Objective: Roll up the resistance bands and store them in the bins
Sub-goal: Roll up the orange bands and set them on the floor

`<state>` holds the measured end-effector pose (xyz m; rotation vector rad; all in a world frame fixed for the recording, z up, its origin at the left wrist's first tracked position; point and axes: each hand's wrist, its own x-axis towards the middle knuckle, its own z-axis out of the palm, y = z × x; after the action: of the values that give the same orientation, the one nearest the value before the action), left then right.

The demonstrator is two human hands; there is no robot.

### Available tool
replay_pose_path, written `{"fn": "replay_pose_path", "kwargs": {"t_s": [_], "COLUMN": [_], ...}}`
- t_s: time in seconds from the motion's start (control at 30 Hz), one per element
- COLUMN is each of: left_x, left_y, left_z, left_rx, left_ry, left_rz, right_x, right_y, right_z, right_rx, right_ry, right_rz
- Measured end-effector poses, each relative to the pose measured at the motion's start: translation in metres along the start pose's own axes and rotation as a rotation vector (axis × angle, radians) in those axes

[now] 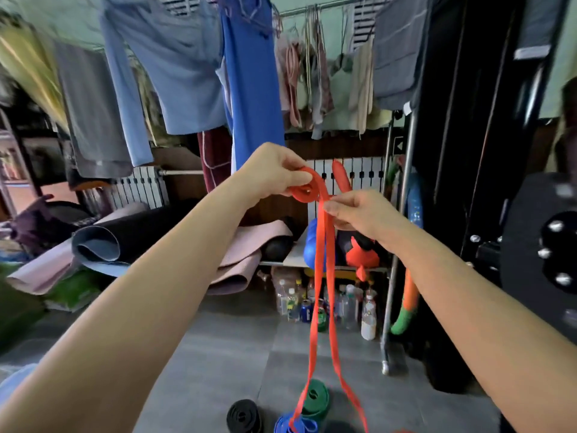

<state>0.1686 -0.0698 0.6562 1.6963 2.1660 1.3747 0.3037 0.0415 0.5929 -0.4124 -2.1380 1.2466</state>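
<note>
One red band [323,276] is in work, held in the air at chest height in front of the clothes rail.

1. Left hand [274,173]: thumb and fingertips are curled and pinch the started coil at the band's upper end. The coil is small, only a few turns, and its open spiral face is turned toward the person.
2. Right hand [362,210]: thumb and forefinger are pressed together on the band just beside the coil, on its right. The remaining fingers are curled under; their exact contact cannot be told.
3. A short red loop end stands up above the right hand, tilted slightly to the left at its tip.
4. Long axis: from the pinch, the unrolled length hangs nearly vertical as two flat strands. The strands run close together at the top and spread apart toward the floor [218,354], where they leave the view at the bottom edge.

Count of rolled bands on the floor below the hands: three.
- One black band [243,417], on the left, lying flat.
- One green band [315,398], to its right.
- One blue band [296,426], touching the green one in front; the left red strand passes over it.

Further back, several rolled mats [93,245] lie at left. A cluster of bottles [327,307] stands under the rack; their number cannot be told.
</note>
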Motion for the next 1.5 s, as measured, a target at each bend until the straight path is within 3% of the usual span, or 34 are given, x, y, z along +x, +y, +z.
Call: {"fn": "replay_pose_path", "kwargs": {"t_s": [0.1, 0.47, 0.6, 0.7, 0.8, 0.9, 1.07, 1.23, 1.3, 1.4, 1.5], "left_x": [0.003, 0.020, 0.025, 0.028, 0.026, 0.017, -0.006, -0.038, -0.043, -0.043, -0.043], "left_y": [-0.003, -0.014, -0.013, -0.011, -0.013, -0.020, -0.039, -0.065, -0.074, -0.078, -0.067], "left_z": [0.003, 0.026, 0.032, 0.038, 0.043, 0.048, 0.069, 0.097, 0.099, 0.093, 0.091], "left_rx": [0.048, 0.385, 0.399, 0.351, 0.194, -0.046, -0.553, -0.961, -0.733, 0.037, 0.511], "left_ry": [-0.066, -0.312, -0.362, -0.348, -0.314, -0.269, -0.056, -0.002, -0.023, -0.133, -0.287], "left_rz": [-0.020, 0.025, 0.044, 0.054, 0.019, -0.042, -0.148, -0.298, -0.285, -0.011, 0.137], "right_x": [0.001, 0.012, 0.009, 0.006, 0.004, 0.001, -0.007, -0.018, -0.022, -0.028, -0.032], "right_y": [0.000, 0.033, 0.040, 0.044, 0.048, 0.052, 0.060, 0.069, 0.074, 0.079, 0.079], "right_z": [-0.001, -0.003, -0.007, -0.009, -0.013, -0.017, -0.003, 0.012, 0.013, 0.013, 0.019], "right_rx": [0.058, -0.171, -0.150, -0.083, 0.014, 0.101, 0.243, 0.178, 0.002, -0.317, -0.415], "right_ry": [0.058, 0.011, -0.041, 0.043, 0.116, 0.084, 0.200, 0.224, 0.184, 0.075, 0.044], "right_rz": [-0.040, -0.031, 0.009, -0.006, 0.026, 0.052, 0.014, -0.014, -0.023, -0.031, -0.065]}}
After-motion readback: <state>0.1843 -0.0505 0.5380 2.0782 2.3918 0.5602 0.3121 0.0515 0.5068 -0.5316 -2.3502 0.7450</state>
